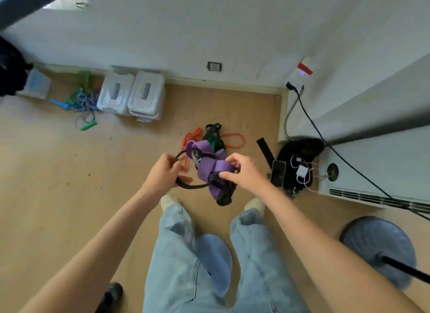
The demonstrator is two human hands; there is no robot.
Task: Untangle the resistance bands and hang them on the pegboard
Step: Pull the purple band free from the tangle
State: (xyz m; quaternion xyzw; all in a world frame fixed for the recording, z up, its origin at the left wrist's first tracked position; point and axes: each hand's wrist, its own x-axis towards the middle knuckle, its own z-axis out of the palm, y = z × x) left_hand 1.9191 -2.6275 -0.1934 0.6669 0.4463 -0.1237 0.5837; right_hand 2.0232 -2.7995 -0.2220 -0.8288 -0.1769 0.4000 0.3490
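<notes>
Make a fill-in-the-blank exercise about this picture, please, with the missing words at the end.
1. The left hand grips a loop of the ____ band.
2. The right hand pinches the knot where that band crosses the wide ____ band.
3. The orange band lies on the ____.
4. Two white bins stand against the ____.

Missing words: black; purple; floor; wall

Band tangle point(213, 170) between hands — more bands point(215, 138) on floor beyond; bins point(131, 95) against wall, far left
</notes>
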